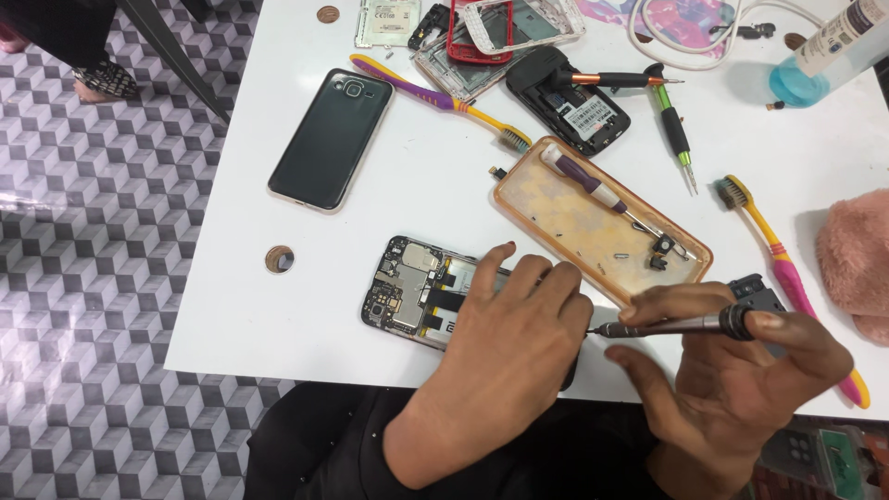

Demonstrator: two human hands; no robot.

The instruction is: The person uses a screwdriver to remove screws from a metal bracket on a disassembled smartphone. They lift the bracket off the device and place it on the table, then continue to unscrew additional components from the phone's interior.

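One head view shows it all. Both hands work over an opened phone (pixel 421 294) lying near the front edge of the white desk (pixel 278 315). Its back is already off and the circuit board and flat cables are bare, so the opening seems done. Several tiny screws lie in the amber phone case (pixel 565 218) just behind, beside a purple-handled driver (pixel 585 181), which suggests the unscrewing is well along; how many screws are left I cannot tell, since the hand covers that end.

The left hand (pixel 514 338) lies flat on the phone's right half, fingers curled down and pressing it still rather than closed around it. The right hand (pixel 732 370) has its grip closed on a slim dark screwdriver (pixel 662 326), thumb and fingers pinching the shaft, forefinger on the end cap. The tip points left and meets the phone just under the left hand's fingers.
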